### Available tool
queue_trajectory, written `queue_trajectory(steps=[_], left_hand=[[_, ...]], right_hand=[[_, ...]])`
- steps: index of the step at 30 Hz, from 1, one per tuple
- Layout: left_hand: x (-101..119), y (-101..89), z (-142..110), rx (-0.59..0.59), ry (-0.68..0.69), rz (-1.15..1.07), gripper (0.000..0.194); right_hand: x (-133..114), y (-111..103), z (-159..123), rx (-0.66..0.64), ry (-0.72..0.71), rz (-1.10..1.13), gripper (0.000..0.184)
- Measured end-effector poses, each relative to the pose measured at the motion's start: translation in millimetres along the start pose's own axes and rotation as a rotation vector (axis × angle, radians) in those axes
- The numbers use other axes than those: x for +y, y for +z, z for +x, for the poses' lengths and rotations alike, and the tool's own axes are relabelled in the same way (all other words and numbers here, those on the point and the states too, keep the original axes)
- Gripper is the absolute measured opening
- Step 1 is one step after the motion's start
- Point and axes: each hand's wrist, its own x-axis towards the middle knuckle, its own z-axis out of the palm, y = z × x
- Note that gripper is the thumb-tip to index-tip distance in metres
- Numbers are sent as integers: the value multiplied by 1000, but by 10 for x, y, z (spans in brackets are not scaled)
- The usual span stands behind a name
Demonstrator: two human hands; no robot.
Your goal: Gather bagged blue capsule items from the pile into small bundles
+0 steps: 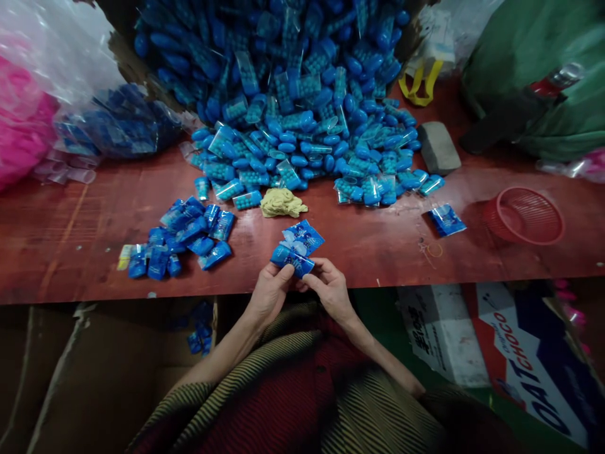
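My left hand point(270, 291) and my right hand point(328, 287) meet at the near edge of the red table point(70, 227). Both are closed on a small stack of blue printed packets point(297, 247), fingers pinching its lower end. A crumpled yellow cloth point(282, 203) lies just beyond the packets. To the left sits a loose heap of flat blue packets point(184, 243). Behind it all rises a big pile of blue capsules in clear sleeves point(302, 107).
A red mesh basket point(525, 216) and one blue packet point(447, 219) lie at right, a grey block point(438, 147) behind them. Bags of pink items point(21, 132) and blue items point(118, 123) sit at left. Cardboard boxes point(515, 353) stand under the table.
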Motion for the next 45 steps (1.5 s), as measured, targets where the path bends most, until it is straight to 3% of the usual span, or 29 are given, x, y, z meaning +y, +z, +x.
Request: queue_trajectory(steps=[9, 12, 19, 24, 26, 29, 34, 39, 42, 45], left_hand=[[32, -4, -11, -85, -47, -131, 33], [33, -18, -6, -85, -34, -124, 35], [12, -14, 45, -48, 16, -83, 26], [11, -3, 103, 52, 101, -50, 37], [14, -14, 126, 81, 148, -34, 33], [26, -34, 143, 73, 158, 1, 27], [61, -60, 129, 48, 132, 82, 37], [47, -43, 108, 87, 127, 72, 39], [33, -1, 79, 58, 55, -12, 47], [59, 28, 52, 37, -47, -54, 43]], right_hand=[[-19, -29, -60, 43, -397, -383, 24], [-45, -25, -57, 49, -457, -433, 25], [3, -63, -49, 97, -405, -453, 21], [74, -99, -41, 99, -228, -347, 20], [91, -101, -38, 81, -154, -273, 22], [80, -90, -33, 59, -71, -163, 25], [42, -67, -33, 10, -2, -98, 25], [52, -62, -52, 64, -172, -299, 25], [46, -61, -57, 79, -336, -491, 21], [30, -69, -57, 22, -486, -661, 24]])
